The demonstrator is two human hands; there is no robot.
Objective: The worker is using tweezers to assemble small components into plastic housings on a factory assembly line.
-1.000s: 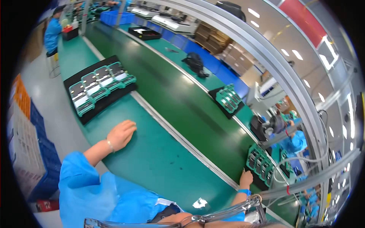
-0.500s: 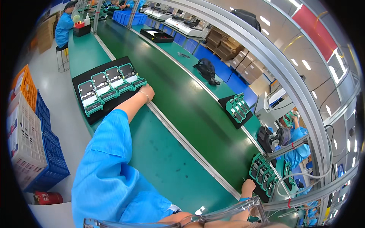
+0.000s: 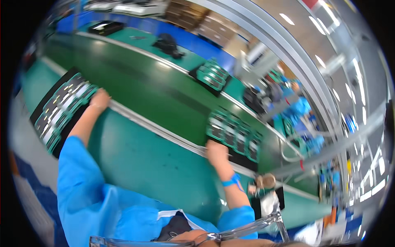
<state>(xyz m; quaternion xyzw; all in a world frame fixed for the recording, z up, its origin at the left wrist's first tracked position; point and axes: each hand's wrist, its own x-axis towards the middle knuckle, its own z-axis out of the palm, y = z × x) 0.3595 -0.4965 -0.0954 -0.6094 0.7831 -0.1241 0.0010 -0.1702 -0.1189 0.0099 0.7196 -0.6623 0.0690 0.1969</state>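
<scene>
On the left, a black tray (image 3: pixel 68 131) carries a row of green frames (image 3: pixel 59 108) with dark and white plates in them. My left hand (image 3: pixel 101 100) is at its right corner, fingers curled over the edge. Further right, a second black tray (image 3: pixel 245 163) with similar green frames (image 3: pixel 234 133) lies on the dark green belt, close to the near rail. My right hand (image 3: pixel 217 152) is closed at this tray's near left corner. A thin sliver shows beside the fingers; motion blur hides what it is. A blue band (image 3: pixel 231 180) circles my right wrist.
The green belt (image 3: pixel 135 78) runs between metal rails. On its far side are another loaded tray (image 3: pixel 212 77), a black bag (image 3: pixel 168 45) and a black box (image 3: pixel 106 27). A co-worker in blue (image 3: pixel 298 105) is at the far right. A metal frame bar (image 3: pixel 263 39) arches overhead.
The view has swung to the right. My right hand and the second tray are nearer the belt's near rail than before. My left hand stays at the left tray's corner.
</scene>
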